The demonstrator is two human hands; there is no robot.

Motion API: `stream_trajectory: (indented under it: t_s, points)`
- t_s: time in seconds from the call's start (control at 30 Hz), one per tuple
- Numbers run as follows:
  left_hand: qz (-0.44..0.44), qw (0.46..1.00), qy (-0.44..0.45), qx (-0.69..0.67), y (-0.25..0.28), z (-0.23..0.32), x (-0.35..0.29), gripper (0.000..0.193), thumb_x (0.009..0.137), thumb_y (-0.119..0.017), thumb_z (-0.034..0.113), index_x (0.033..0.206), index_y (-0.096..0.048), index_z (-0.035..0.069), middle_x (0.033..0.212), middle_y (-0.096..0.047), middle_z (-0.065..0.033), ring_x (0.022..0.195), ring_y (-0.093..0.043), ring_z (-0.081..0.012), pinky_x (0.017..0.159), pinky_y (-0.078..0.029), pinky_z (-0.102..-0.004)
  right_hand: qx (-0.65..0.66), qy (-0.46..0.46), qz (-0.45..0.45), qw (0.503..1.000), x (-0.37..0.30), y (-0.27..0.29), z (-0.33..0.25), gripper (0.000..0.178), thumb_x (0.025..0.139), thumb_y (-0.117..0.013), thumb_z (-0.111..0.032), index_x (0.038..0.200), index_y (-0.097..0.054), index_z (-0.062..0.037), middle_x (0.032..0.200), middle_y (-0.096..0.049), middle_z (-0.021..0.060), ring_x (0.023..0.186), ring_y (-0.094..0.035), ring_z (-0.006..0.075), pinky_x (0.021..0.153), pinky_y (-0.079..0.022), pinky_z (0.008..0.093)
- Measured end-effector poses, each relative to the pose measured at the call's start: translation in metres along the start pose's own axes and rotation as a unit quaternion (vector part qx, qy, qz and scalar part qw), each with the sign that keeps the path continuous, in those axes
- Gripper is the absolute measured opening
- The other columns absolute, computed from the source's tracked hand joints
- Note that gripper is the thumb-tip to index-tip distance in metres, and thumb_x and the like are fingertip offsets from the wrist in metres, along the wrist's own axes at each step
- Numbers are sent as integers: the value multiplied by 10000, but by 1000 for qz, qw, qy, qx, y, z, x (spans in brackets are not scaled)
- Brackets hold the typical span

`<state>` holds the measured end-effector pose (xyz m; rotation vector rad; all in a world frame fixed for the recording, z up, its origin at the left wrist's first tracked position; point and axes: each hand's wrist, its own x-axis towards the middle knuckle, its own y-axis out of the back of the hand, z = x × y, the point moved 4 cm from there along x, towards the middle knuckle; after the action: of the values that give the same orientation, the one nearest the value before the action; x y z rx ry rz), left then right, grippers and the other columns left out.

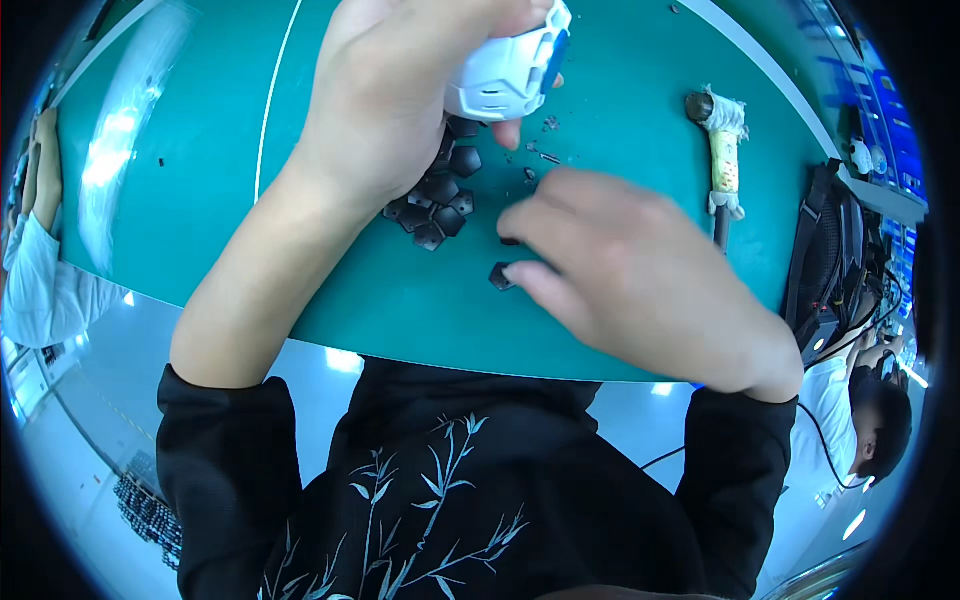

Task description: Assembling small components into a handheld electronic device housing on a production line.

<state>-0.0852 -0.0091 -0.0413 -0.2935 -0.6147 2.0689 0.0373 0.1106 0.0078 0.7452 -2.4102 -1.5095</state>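
My left hand [385, 90] is closed around a white, ball-like object [500, 85] with faceted panels and a dark blue side, held above the table near the top of the view. Below that wrist lies a loose heap of small black pentagonal pieces [438, 195], partly hidden by the hand. My right hand [600, 260] is slightly blurred, low over the table, its thumb and forefinger apart. At the thumb's tip sits a single black pentagonal piece [502, 277]. A dark bit shows under the forefinger's tip, too hidden to name.
On the green table [620, 130] several dark scraps lie beyond my right hand. A hammer-like tool [724, 160] with a cloth-wrapped handle rests to the right. A black bag [825, 260] with cables is at the right edge. Other people [50, 270] sit at both sides.
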Motion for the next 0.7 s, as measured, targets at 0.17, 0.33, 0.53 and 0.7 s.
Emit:
stream_trajectory:
  t_s: [0.17,0.33,0.53,0.7]
  points:
    - [135,990,14,26,-20,4,0,519,885,-552,76,1360,-387,-54,1099,-597,-185,880,-639,-240,699,-566,-282,-26,15,-55,998,-2,-23,-9,171,815,-682,-69,959,-593,-48,901,-559,92,799,-568,236,673,-491,320]
    - [159,975,-78,132,-24,8,2,530,944,-419,295,1270,-492,-116,1063,-643,-210,763,-689,-275,553,-562,-276,23,33,-61,997,1,-24,-6,153,850,-657,-43,996,-614,-33,883,-594,81,767,-580,214,675,-496,295]
    - [168,979,-74,85,-28,7,4,558,957,-409,304,1302,-445,-133,1024,-650,-214,779,-697,-296,577,-584,-288,475,-62,-285,830,6,-26,-7,145,866,-666,-22,1009,-670,5,874,-642,76,735,-584,178,660,-478,247]
    - [144,977,-92,125,-26,7,3,585,967,-407,333,1331,-418,-125,1023,-652,-210,778,-695,-294,604,-581,-294,679,-76,-147,715,9,-7,6,203,810,-729,4,1012,-725,26,862,-679,98,677,-574,145,635,-450,202]
